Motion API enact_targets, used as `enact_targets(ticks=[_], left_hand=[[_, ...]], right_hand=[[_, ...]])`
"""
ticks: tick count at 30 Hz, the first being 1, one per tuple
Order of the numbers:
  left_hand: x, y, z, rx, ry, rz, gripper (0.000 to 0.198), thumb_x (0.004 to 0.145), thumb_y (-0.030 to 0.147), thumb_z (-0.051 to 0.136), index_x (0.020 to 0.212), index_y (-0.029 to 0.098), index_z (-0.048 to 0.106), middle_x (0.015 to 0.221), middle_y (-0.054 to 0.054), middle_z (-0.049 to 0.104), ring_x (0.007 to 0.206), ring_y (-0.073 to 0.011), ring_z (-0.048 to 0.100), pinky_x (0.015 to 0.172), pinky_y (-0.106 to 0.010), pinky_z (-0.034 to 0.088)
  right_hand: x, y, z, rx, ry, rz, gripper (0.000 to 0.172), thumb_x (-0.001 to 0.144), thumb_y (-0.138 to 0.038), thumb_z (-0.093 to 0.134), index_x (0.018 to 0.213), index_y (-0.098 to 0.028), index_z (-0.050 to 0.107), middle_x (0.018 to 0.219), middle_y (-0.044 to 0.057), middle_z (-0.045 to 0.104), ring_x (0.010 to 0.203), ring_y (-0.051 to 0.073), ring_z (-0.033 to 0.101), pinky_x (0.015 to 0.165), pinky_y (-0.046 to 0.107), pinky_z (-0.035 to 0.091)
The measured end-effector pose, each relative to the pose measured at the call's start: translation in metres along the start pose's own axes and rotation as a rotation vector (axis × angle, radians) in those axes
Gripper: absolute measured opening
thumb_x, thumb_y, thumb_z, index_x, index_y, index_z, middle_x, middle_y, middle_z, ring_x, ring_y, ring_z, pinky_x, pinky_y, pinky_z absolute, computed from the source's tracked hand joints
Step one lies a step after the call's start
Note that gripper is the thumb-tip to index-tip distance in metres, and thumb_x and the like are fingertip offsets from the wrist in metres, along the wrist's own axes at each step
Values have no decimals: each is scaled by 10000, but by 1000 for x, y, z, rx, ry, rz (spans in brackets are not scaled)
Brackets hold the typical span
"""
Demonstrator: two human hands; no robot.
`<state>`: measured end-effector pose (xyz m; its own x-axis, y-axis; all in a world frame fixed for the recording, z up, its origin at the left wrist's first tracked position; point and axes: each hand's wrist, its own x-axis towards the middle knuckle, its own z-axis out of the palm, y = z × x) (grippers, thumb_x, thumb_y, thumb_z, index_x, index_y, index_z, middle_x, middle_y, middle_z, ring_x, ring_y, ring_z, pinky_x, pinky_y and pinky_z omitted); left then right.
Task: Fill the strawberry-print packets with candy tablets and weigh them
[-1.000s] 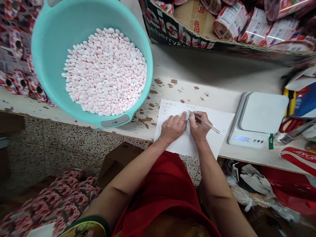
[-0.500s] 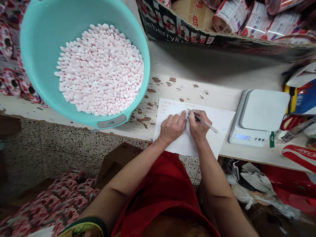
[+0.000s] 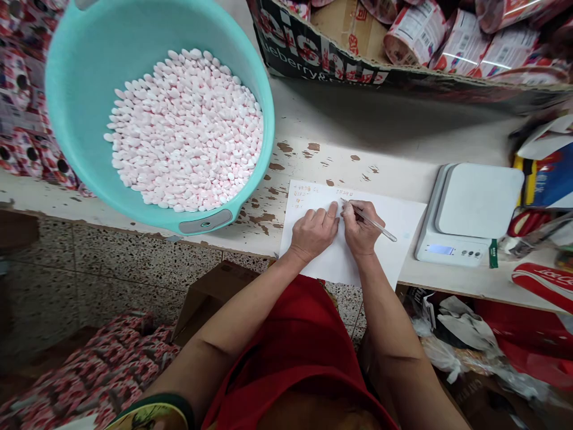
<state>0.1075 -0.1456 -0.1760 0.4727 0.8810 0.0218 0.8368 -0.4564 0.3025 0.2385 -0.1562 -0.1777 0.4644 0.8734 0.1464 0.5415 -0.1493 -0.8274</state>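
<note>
A white sheet of paper (image 3: 398, 233) with a few handwritten lines lies at the front edge of the worn white table (image 3: 385, 143). My left hand (image 3: 313, 233) rests flat on the sheet, fingers together, pinning it down. My right hand (image 3: 360, 230) is closed on a thin pen (image 3: 373, 222), whose tip touches the paper just right of my left thumb. The two hands nearly touch.
A teal basin (image 3: 89, 77) full of small pink-white candies (image 3: 188, 131) overhangs the table's left front edge. A white digital scale (image 3: 470, 209) stands to the right of the paper. A cardboard box (image 3: 403, 71) with printed packets lies behind. Bags and wrappers crowd the right side and the floor.
The hands and pen stay almost in place on the paper; the pen tip shifts slightly. The view wobbles a little left and right.
</note>
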Motion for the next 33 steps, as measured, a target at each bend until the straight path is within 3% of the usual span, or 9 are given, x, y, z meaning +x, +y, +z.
enact_targets(ticks=[11,18,33], left_hand=[[1,1,-1,-2,-10,-6,471,1021,400,353,1348,182,613,807,-94,668,708,-175,574,555,-310,336],[0,0,1,60,58,26,442,1014,386,389,1324,185,631,800,-73,683,694,-168,573,554,-311,335],[0,0,0,8,0,6,458,1016,396,380,1353,184,607,828,-89,676,724,-173,579,575,-307,357]], right_hand=[[1,0,1,-31,0,-17,114,895,-293,589,843,-209,646,740,-12,689,601,99,620,588,252,520],[2,-1,1,-38,12,-33,111,887,-267,574,826,-209,646,734,-13,683,584,91,598,572,246,504],[1,-2,0,-31,15,37,110,882,-291,567,831,-213,625,733,-16,685,596,107,643,569,257,537]])
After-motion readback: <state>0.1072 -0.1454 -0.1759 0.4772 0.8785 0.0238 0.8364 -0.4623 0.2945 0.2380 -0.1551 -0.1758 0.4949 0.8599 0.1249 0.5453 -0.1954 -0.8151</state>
